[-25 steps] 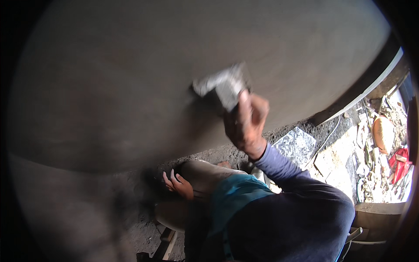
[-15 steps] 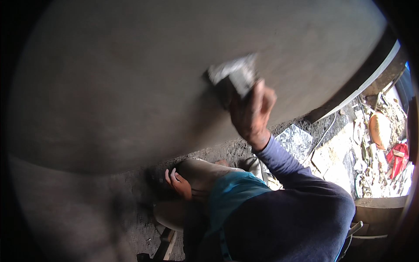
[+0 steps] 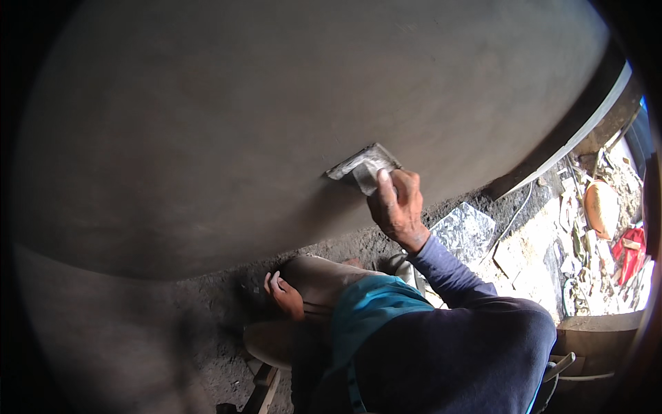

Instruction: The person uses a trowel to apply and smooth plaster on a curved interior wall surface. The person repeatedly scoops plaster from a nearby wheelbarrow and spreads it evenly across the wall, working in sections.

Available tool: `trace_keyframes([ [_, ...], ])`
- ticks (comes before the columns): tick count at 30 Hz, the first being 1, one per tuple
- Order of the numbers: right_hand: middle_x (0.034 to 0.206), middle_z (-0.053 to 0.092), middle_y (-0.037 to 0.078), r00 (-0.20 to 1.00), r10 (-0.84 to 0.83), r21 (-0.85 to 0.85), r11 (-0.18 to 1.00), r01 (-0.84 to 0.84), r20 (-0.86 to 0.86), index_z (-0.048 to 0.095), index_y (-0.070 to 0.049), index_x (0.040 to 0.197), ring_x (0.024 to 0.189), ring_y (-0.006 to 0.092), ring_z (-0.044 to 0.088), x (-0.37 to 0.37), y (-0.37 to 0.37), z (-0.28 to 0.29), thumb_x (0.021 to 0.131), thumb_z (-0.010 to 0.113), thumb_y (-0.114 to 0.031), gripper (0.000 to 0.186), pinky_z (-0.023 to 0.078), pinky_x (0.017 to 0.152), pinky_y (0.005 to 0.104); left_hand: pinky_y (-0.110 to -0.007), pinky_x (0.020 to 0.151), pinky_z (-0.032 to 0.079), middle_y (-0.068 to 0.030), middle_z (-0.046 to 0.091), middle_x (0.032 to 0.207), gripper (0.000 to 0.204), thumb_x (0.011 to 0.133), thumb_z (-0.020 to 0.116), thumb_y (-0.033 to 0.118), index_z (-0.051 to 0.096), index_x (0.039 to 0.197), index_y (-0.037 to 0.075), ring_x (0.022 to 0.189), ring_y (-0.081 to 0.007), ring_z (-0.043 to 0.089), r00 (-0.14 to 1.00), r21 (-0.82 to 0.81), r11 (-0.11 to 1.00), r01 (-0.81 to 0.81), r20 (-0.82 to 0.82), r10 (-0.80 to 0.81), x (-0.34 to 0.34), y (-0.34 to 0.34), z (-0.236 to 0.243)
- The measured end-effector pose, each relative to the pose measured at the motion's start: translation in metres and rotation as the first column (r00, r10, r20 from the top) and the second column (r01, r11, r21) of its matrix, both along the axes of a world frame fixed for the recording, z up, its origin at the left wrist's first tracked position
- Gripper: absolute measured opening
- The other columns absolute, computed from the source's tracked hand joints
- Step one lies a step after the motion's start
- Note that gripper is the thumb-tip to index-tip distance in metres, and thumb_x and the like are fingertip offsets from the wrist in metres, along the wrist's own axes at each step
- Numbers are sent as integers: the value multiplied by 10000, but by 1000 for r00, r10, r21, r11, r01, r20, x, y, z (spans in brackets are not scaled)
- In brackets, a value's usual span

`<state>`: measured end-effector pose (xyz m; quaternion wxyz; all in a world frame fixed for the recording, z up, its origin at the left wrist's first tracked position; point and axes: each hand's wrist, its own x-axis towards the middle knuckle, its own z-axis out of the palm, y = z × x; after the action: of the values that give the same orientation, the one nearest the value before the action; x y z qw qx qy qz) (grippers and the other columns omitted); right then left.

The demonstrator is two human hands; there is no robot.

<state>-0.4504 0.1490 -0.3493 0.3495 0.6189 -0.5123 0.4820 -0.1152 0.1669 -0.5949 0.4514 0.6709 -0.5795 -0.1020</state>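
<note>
My right hand (image 3: 400,207) grips the pale block-like handle of a plastering trowel (image 3: 345,165). The trowel's flat blade lies against a large, smooth, curved grey surface (image 3: 207,131). Low beside my bent knee, my left hand (image 3: 285,298) hangs with its fingers loosely curved and apart, and nothing shows in it. My fingers hide part of the trowel's handle.
A rough dark ground (image 3: 214,331) runs under the curved surface. On the right lie a spattered sheet (image 3: 463,228), a rounded orange-brown object (image 3: 602,209), a red item (image 3: 629,254) and scattered scraps. A wooden piece (image 3: 263,390) stands below my legs.
My right hand has brought the trowel down the curved surface, nearer to my body. The left hand stays by the knee, almost unmoved.
</note>
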Motion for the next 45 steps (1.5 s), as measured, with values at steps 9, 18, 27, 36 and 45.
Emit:
trace_keyframes([
  [9,1104,550,182,971,199,155,972,-178,-132,513,-58,1461,885,292,578,25,-4,0,757,793,-33,758,530,691,378,-462,1020,462,-237,591,1300,254,1021,481,83,678,1138,-27,1184,-405,581,999,21,1000,-4,-34,5,3,1,-3],
  [18,1090,540,172,986,142,73,988,-135,-89,485,-18,1474,852,273,566,31,-9,52,734,781,26,799,514,657,368,-471,996,472,-245,612,1250,246,1012,485,70,680,1119,-36,1170,-410,583,997,18,998,65,-28,-65,-1,-1,1],
  [27,1045,551,87,991,132,-51,990,-132,-7,534,-115,1485,822,218,550,40,-22,74,770,734,-8,750,517,647,313,-464,990,476,-241,635,1192,262,1011,487,108,688,1086,-41,1150,-410,593,998,52,998,46,-53,-43,5,3,3],
  [36,1116,558,163,993,-21,-223,974,47,120,440,35,1503,882,282,574,18,-26,126,779,789,28,804,526,744,396,-472,966,484,-251,643,1168,273,1011,477,113,684,1115,-31,1126,-419,598,997,111,991,68,-25,-66,11,6,-2],
  [45,1071,565,146,1000,-11,-59,998,10,-22,502,-14,1451,862,265,582,-16,-1,12,761,796,29,752,533,683,377,-456,963,492,-253,686,1142,316,1024,463,151,685,1170,-21,1082,-423,640,979,170,984,55,-205,-20,-9,-4,-5],
])
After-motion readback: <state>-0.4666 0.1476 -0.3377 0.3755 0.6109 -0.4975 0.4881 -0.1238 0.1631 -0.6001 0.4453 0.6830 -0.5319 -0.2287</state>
